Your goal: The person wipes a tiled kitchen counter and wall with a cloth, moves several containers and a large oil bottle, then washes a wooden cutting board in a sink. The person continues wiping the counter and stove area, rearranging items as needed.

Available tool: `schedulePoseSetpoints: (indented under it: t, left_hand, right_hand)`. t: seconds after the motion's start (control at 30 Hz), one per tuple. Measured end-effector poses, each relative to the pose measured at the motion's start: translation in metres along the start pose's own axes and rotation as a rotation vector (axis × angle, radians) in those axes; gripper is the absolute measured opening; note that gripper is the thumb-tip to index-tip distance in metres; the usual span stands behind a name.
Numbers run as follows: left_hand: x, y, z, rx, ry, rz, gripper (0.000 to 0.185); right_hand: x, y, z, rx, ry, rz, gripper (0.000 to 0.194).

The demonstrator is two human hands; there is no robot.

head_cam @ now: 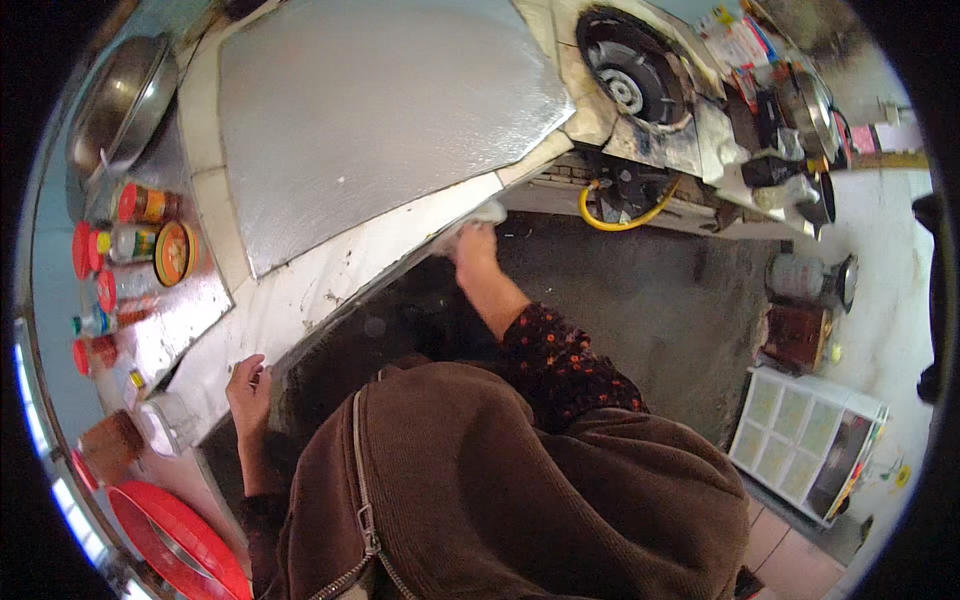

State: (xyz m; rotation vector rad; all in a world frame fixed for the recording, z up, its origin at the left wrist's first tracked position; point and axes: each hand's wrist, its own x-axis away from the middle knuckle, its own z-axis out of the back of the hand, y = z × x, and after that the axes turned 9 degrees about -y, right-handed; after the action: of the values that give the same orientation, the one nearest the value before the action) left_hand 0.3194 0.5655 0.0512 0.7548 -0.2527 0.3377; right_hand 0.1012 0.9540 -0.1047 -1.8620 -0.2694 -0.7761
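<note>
My right hand (478,247) reaches to the front edge of the white tiled counter (345,281). A pale, blurred cloth (491,212) is gripped in it, pressed along that edge. My left hand (251,394) rests at the counter's near left edge with its fingers loosely curled and apart; nothing shows in it. A translucent plastic container (161,426) stands left of that hand. Before me, a large silvery metal sheet (382,112) covers much of the counter top.
A gas burner (626,82) is set in the counter at upper right, a yellow hose (630,225) below it. Red-lidded jars (139,202) and a metal wok (124,101) line the left. A red basin (176,540) lies lower left, a white drawer cabinet (806,442) right.
</note>
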Motion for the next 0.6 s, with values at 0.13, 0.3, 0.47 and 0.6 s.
schedulePoseSetpoints:
  t: [0.13, 0.3, 0.47, 0.6]
  left_hand:
    - [-0.019, 0.038, -0.010, -0.113, -0.045, -0.117, 0.026]
    - [-0.040, 0.095, -0.027, -0.102, -0.053, -0.197, 0.024]
    - [-0.063, 0.139, -0.058, -0.066, -0.072, -0.303, 0.024]
    - [-0.072, 0.177, -0.093, -0.083, -0.132, -0.383, 0.026]
  right_hand:
    - [0.059, 0.025, -0.017, 0.270, -0.612, -0.211, 0.008]
    - [0.068, -0.040, 0.031, 0.094, -0.747, -0.339, 0.022]
    - [0.065, -0.124, 0.147, 0.005, -0.520, -0.148, 0.033]
    - [0.075, -0.159, 0.231, 0.146, -0.215, -0.096, 0.023]
